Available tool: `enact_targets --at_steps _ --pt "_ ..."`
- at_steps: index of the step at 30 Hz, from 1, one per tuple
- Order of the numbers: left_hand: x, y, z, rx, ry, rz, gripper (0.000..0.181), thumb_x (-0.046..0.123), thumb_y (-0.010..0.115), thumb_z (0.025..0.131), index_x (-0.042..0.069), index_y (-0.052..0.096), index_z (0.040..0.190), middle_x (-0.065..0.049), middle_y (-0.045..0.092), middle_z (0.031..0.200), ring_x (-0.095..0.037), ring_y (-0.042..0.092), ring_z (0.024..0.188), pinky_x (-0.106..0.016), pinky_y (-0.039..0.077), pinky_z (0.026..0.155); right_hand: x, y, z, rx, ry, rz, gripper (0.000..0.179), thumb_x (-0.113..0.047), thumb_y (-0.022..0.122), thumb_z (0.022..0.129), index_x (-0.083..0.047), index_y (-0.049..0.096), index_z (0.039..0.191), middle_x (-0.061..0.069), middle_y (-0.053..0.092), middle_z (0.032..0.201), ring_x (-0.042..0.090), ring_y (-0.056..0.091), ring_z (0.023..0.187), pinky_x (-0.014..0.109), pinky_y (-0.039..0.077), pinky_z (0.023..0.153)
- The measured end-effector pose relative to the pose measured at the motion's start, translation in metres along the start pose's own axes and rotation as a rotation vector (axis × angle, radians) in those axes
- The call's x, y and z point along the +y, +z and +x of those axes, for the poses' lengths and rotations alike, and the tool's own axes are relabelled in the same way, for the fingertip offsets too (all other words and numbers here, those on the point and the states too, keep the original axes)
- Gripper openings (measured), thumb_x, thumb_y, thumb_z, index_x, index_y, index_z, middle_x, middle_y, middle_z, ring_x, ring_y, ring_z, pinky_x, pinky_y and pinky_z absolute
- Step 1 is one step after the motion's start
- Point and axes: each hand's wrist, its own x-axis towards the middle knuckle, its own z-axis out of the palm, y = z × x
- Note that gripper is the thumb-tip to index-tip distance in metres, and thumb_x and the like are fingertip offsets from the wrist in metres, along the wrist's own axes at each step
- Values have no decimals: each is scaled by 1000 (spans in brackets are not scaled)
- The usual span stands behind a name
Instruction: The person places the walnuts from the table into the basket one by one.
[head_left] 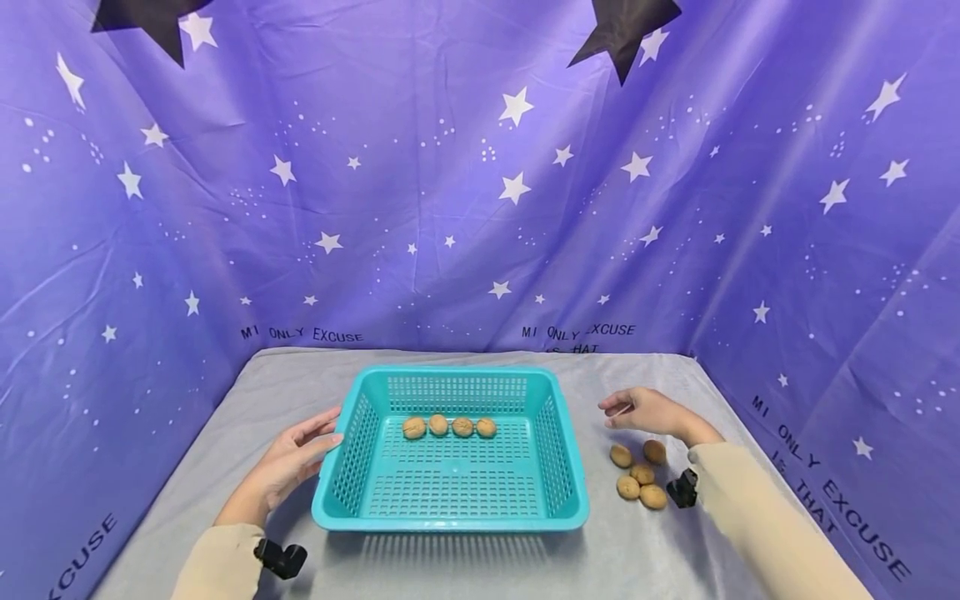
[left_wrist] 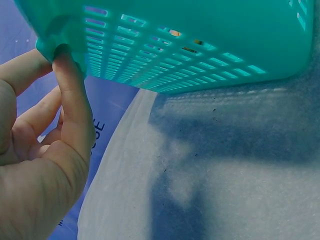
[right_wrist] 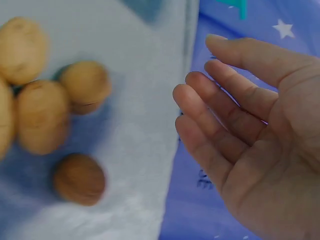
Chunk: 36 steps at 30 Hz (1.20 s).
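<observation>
Left hand (head_left: 281, 467) pinches basket (head_left: 450, 524) at left rim; right hand (head_left: 648, 413) holds nothing, fingers relaxed, just beyond five walnuts (head_left: 642, 473) on grey cloth (head_left: 615, 558). Four walnuts (head_left: 462, 427) in row inside basket.

Your right wrist view blurs the rounded, brown-shelled walnuts (right_wrist: 42, 117), cutting one off at nine o'clock. In your left wrist view, the twelve o'clock edge crops the teal, slotted plastic basket (left_wrist: 195, 27).
</observation>
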Motion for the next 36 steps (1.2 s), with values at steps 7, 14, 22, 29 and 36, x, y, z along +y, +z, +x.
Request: enact_targets --at_steps 7,14,22,29,36 --pt "1 1 -1 -6 2 1 72 21 70 96 6 33 156 -19 43 148 -14 61 113 -40 52 95 25 19 -14 0 94 66 38 -8 69 92 13 62 123 20 69 111 26 66 98 41 54 86" --pt "1 1 0 -8 6 -6 73 21 71 96 6 34 156 -19 44 147 -15 61 113 -40 53 93 42 26 -20 -27 89 112 38 -6 71 85 14 64 117 12 70 102 17 62 85 31 53 70" --pt "-3 0 2 0 6 -8 72 20 71 96 6 34 156 -18 46 145 -15 61 112 -40 53 93 46 25 -19 -84 4 83 34 -5 74 84 14 68 111 14 72 101 13 62 81 22 51 69" --pt "-2 0 1 -2 15 -8 72 20 70 96 5 34 156 -20 45 146 -15 62 111 -39 54 92 36 16 -17 -59 49 57 39 -14 75 87 11 68 117 12 72 107 17 63 88 33 52 78" --pt "-1 1 0 2 9 -15 72 19 70 96 6 34 156 -19 45 145 -15 62 111 -38 53 92 16 -2 -10 -32 7 20 43 -21 75 91 7 66 123 12 71 113 24 66 99 42 52 88"
